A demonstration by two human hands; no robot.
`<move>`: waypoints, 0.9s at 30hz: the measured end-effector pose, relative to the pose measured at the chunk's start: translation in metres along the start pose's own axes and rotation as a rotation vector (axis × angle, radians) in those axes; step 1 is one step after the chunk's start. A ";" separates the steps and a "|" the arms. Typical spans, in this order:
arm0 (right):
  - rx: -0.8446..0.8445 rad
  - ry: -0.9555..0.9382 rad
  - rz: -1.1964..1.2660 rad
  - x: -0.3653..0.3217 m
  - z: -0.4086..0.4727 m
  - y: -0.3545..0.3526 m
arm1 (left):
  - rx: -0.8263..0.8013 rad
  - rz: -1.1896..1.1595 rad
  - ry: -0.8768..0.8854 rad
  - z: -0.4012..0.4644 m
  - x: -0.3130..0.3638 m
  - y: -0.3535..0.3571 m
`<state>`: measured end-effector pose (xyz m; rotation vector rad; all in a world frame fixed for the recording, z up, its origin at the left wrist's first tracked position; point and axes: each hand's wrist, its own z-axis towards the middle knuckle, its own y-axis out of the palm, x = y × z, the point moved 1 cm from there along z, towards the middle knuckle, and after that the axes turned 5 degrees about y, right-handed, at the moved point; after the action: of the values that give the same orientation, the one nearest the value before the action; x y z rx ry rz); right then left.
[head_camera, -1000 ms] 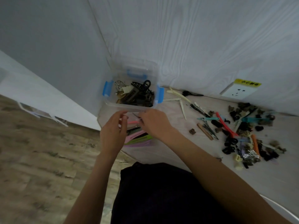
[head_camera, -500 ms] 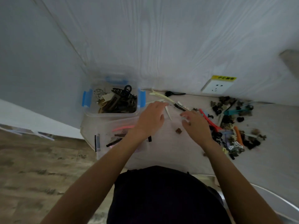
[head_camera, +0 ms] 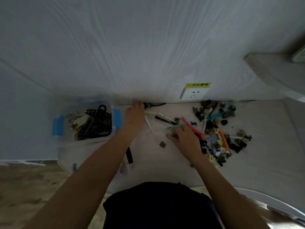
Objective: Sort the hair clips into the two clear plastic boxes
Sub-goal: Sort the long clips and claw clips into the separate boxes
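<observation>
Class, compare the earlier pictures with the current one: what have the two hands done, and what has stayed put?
Both hands left the near box. The left hand reached out to the black clip by the wall; the right hand moved to the loose pile and now holds a teal clip. The far box of dark clips and the wall socket stayed put.

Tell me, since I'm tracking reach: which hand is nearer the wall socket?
Right. The right hand lies below the wall socket, beside the clip pile; the left hand is farther left.
</observation>
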<state>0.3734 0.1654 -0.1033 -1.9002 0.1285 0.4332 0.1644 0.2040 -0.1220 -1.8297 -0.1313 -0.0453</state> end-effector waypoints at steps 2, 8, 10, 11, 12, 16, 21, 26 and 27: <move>0.036 -0.083 -0.011 -0.006 0.011 -0.005 | -0.014 0.016 0.026 0.000 0.000 0.001; 0.050 -0.159 -0.049 -0.031 0.059 -0.004 | -0.107 -0.153 0.016 -0.011 0.022 0.009; -0.017 -0.120 -0.079 -0.034 0.068 0.001 | -0.102 -0.224 -0.011 -0.019 0.028 0.014; -0.039 -0.098 -0.080 -0.035 0.070 0.002 | -0.103 -0.248 -0.035 -0.022 0.030 0.016; -0.050 -0.087 -0.076 -0.034 0.072 0.002 | -0.104 -0.265 -0.060 -0.024 0.031 0.017; -0.049 -0.097 -0.082 -0.023 0.063 0.002 | -0.082 -0.300 -0.127 -0.034 0.034 0.017; -0.033 -0.121 -0.143 -0.008 0.050 0.001 | -0.017 -0.334 -0.159 -0.045 0.037 0.018; -0.029 -0.171 -0.207 -0.007 0.047 0.000 | -0.053 -0.336 -0.161 -0.050 0.039 0.019; -0.034 -0.178 -0.222 -0.007 0.048 0.001 | -0.058 -0.334 -0.167 -0.051 0.038 0.019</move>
<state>0.3548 0.2084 -0.1164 -1.8740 -0.2075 0.4526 0.2061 0.1526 -0.1236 -1.8514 -0.5577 -0.1320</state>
